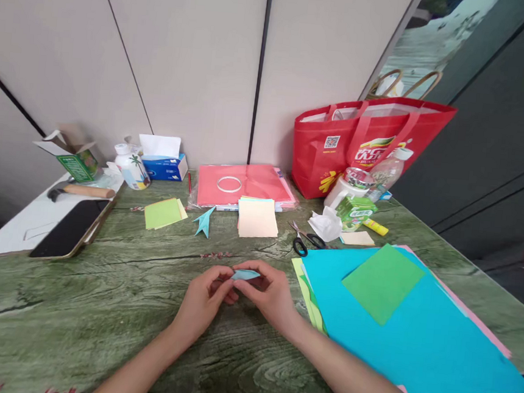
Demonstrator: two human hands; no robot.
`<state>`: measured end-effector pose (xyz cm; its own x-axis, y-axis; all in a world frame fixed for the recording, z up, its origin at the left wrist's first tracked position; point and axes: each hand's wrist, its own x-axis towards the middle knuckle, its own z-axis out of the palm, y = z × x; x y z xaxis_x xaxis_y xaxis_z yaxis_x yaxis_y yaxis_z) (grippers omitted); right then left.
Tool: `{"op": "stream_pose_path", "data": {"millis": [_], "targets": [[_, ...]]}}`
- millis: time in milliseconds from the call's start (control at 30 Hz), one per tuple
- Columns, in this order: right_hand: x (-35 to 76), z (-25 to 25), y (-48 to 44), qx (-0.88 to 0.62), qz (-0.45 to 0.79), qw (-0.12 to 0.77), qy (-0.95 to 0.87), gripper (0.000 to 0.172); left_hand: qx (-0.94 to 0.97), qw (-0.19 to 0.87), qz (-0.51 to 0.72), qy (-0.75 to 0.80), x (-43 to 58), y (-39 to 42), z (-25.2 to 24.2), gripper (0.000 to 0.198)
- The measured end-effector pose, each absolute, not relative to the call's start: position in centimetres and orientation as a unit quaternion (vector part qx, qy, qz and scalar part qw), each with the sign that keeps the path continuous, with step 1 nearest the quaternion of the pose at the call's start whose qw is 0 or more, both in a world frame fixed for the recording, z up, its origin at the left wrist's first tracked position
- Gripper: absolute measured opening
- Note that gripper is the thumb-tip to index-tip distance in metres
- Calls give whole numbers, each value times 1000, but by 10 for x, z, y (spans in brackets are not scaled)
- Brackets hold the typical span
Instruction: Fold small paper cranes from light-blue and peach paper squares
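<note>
Between my two hands, just above the table, is a small folded piece of light blue paper (245, 274). My left hand (207, 292) pinches its left end between thumb and fingers. On the other side, my right hand (270, 289) grips the right end, thumb below and index finger curled over the top. Parts of the paper are hidden behind my fingers. Farther back lies a blue folded paper figure (204, 222) with pointed ends. A stack of pale square paper (259, 219) sits behind my hands, and green square sheets (164, 213) lie to the left.
Large blue sheets (368, 346) with a green square (383, 283) on top cover the right side. Scissors (302, 243) lie near a crumpled tissue (326, 224). A red bag (324, 159) stands at the back right, a phone (70, 227) lies left, a tissue box (166, 167) behind.
</note>
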<state>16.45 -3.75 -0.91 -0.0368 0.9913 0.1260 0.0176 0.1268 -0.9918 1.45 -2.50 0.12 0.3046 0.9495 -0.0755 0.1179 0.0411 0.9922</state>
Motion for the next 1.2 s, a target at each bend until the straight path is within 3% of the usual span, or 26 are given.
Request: {"op": "stream_pose_path", "data": {"millis": [233, 733, 933, 1200], "targets": [[168, -8, -32, -471, 486, 517, -523, 15, 591, 559, 379, 440, 14, -24, 0, 16], [165, -13, -33, -405, 571, 535, -472, 21, 534, 516, 465, 482, 12, -23, 9, 10], [166, -11, -33, -402, 549, 551, -484, 19, 488, 573, 479, 452, 13, -22, 8, 31], [164, -9, -38, -429, 468, 548, -545, 11, 530, 495, 484, 490, 13, -25, 8, 17]]}}
